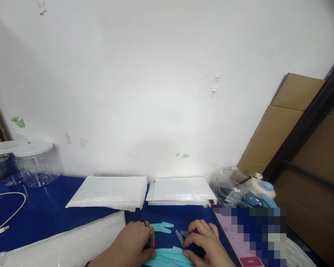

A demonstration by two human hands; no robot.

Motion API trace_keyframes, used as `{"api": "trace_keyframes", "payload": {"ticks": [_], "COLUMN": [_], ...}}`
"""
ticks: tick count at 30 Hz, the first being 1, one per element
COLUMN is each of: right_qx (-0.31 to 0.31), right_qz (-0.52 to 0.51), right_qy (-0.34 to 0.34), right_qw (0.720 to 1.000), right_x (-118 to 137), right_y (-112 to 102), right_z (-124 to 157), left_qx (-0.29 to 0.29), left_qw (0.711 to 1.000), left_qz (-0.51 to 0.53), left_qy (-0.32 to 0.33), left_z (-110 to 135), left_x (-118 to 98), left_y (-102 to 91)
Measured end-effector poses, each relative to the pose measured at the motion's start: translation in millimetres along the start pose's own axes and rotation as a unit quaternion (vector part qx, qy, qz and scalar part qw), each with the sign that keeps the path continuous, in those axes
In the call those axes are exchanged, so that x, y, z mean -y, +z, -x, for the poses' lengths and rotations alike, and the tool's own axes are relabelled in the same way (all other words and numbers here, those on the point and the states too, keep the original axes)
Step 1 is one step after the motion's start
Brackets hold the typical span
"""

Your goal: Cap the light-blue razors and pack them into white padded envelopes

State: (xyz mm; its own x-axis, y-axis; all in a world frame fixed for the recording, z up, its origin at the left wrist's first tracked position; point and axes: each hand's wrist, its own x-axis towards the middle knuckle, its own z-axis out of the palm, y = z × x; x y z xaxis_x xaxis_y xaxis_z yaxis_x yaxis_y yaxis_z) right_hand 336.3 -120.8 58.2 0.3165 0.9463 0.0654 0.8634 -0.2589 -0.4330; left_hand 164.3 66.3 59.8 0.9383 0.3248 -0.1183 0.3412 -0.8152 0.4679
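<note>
A small pile of thin teal plastic strips (169, 256) lies on the blue tabletop at the bottom of the view, between my hands. My left hand (133, 241), with a ring on one finger, is closed at the pile's left end, thumb against the strips. Past its knuckles sticks out a teal strip with a forked end (164, 227). My right hand (206, 243) curls at the right end, its thumb on the strips. Pale translucent strips (180, 237) stand out beside its fingertips. The lower edge cuts off part of the pile.
White padded packets (111, 191) and more packets (183, 189) lie along the wall. A long white packet (72, 241) is at left, near a white cable (23, 204) and clear lidded jars (39, 167). On the right are a phone (236, 237), a plastic bag (225, 185) and a figurine (261, 189).
</note>
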Motion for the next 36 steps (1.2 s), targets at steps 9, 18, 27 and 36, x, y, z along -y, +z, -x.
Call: {"api": "trace_keyframes", "payload": {"ticks": [9,18,27,36], "right_qx": [-0.036,-0.024,0.096,0.08], "right_qz": [0.01,-0.006,-0.072,-0.093], "right_qy": [-0.013,0.041,0.111,0.048], "right_qw": [0.999,0.999,0.987,0.991], "right_x": [-7,-19,-11,-24], "right_y": [-2,-21,-32,-13], "right_z": [-2,6,21,19], "left_qx": [-0.028,-0.078,-0.024,0.035], "left_qw": [0.999,0.996,0.998,0.997], "left_qz": [-0.043,-0.036,0.027,0.024], "left_qy": [-0.01,0.001,0.05,0.057], "left_z": [-8,-7,4,0], "left_x": [-7,7,-14,-18], "left_y": [-19.9,-23.4,-13.0,-2.3]}}
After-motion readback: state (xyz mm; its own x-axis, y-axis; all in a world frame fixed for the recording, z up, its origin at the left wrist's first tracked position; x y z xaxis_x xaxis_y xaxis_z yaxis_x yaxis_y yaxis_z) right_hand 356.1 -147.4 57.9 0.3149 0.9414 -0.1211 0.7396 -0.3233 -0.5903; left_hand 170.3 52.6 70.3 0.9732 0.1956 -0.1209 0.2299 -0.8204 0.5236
